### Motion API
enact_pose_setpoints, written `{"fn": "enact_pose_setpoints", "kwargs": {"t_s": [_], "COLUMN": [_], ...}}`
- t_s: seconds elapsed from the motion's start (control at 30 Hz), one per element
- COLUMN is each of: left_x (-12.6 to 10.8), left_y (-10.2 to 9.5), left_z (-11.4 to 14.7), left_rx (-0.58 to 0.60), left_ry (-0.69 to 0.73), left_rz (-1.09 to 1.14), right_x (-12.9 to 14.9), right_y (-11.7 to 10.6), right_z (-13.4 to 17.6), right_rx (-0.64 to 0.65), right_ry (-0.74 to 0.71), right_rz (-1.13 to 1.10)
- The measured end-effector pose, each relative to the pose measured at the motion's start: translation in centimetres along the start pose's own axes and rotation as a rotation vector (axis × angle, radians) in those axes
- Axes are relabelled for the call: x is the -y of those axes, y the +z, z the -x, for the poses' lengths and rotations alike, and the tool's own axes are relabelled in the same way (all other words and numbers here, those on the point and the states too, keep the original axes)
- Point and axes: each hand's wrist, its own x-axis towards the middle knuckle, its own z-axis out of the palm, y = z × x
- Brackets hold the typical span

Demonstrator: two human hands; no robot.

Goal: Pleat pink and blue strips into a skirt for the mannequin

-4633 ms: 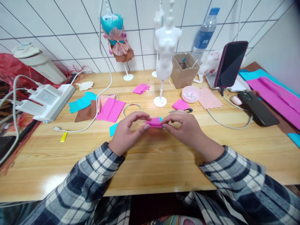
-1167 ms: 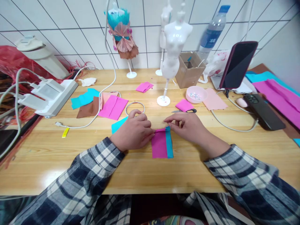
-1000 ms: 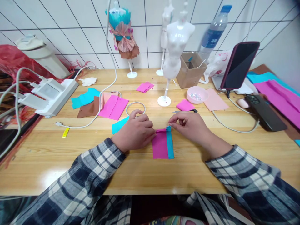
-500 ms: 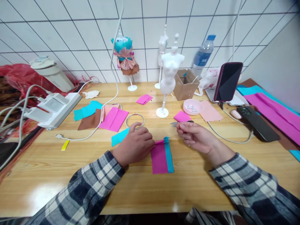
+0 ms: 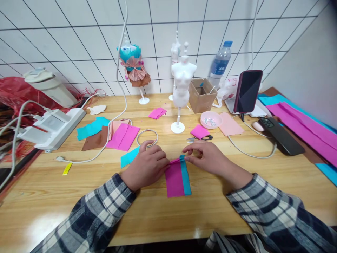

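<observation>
Bimanual grip on a magenta rectangle of crepe-like paper (image 5: 174, 181) bordered on its right by a teal paper strip (image 5: 186, 181); the rectangle lies between the two hands on the pale wooden tabletop (image 5: 147, 221), its folded upper edge at the grip and its flat remainder extending toward the wearer. The left hand (image 5: 149, 165), bare below a black-and-white plaid cuff, has its bunched fingertips pinching the left end of the fold, with the index finger raised. The right hand (image 5: 209, 160) brings thumb and forefinger to the upper end of the teal strip; whether these fingertips are closed on it or just beside it cannot be told. Just beyond the right hand lie small black-handled metal scissors (image 5: 207, 137), near a folded magenta paper packet (image 5: 198, 130); farther out stands a round translucent pink bowl (image 5: 218, 118) of small shiny pieces, with a peach paper sheet (image 5: 233, 125) to its right. Directly beyond the grip, a glossy white miniature dress form (image 5: 181, 84) stands upright on a round base. Just beyond the left hand are a flat teal paper scrap (image 5: 129, 158) and a thin pale ring (image 5: 157, 137); farther left of the grip, a larger folded magenta sheet (image 5: 125, 137) lies beside a brown paper piece (image 5: 95, 140). Well to the right of the grip, a black smartphone (image 5: 284, 137) lies flat
</observation>
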Motion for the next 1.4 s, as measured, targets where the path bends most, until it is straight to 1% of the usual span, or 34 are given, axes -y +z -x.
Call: {"fn": "enact_pose_setpoints", "kwargs": {"t_s": [0.13, 0.23, 0.3, 0.33, 0.4, 0.47, 0.5, 0.57, 0.63, 0.73, 0.8, 0.87, 0.97, 1.1, 1.2, 1.4], "left_x": [-0.1, 0.0, 0.2, 0.3, 0.4, 0.4, 0.3, -0.2, -0.9, -1.7, -2.0, -2.0, -1.9, -2.0, -2.1, -2.1], "left_y": [-0.1, -0.1, 0.0, 0.1, 0.2, 0.3, 0.3, 0.4, 0.5, 0.8, 0.9, 1.0, 1.0, 0.8, 0.5, 0.3], "left_z": [0.0, -0.1, -0.2, -0.1, -0.1, 0.1, 0.1, 0.1, -0.1, -0.6, -0.9, -1.0, -1.0, -0.9, -0.9, -0.8], "left_rx": [0.011, 0.031, 0.036, 0.013, -0.076, -0.152, -0.151, -0.083, -0.014, -0.006, -0.037, -0.089, -0.156, -0.152, -0.154, -0.162], "left_ry": [-0.015, -0.050, -0.094, -0.140, -0.286, -0.449, -0.509, -0.576, -0.645, -0.787, -0.862, -0.914, -0.951, -0.973, -0.956, -0.871], "left_rz": [0.024, 0.128, 0.289, 0.383, 0.586, 0.844, 0.998, 1.315, 1.531, 1.674, 1.742, 1.790, 1.774, 1.725, 1.658, 1.430], "right_x": [0.1, 0.3, 0.5, 0.6, 0.8, 1.1, 1.2, 1.7, 2.2, 2.9, 3.2, 3.3, 3.4, 3.4, 3.3, 3.4], "right_y": [0.6, 0.9, 1.2, 1.3, 1.5, 1.5, 1.5, 1.5, 1.5, 1.9, 2.2, 2.5, 2.6, 2.6, 2.8, 2.9], "right_z": [0.0, 0.0, 0.0, 0.0, 0.0, 0.0, 0.0, 0.0, 0.2, 0.4, 0.5, 0.5, 0.5, 0.6, 0.6, 0.6], "right_rx": [0.059, 0.068, 0.071, 0.077, 0.076, 0.037, 0.005, -0.073, -0.155, -0.256, -0.276, -0.267, -0.243, -0.199, -0.164, -0.135], "right_ry": [-0.014, -0.034, 0.007, 0.048, 0.142, 0.194, 0.203, 0.211, 0.226, 0.244, 0.241, 0.235, 0.221, 0.175, 0.155, 0.155], "right_rz": [0.068, 0.092, 0.047, -0.010, -0.171, -0.336, -0.396, -0.464, -0.508, -0.593, -0.641, -0.658, -0.650, -0.589, -0.555, -0.528]}}
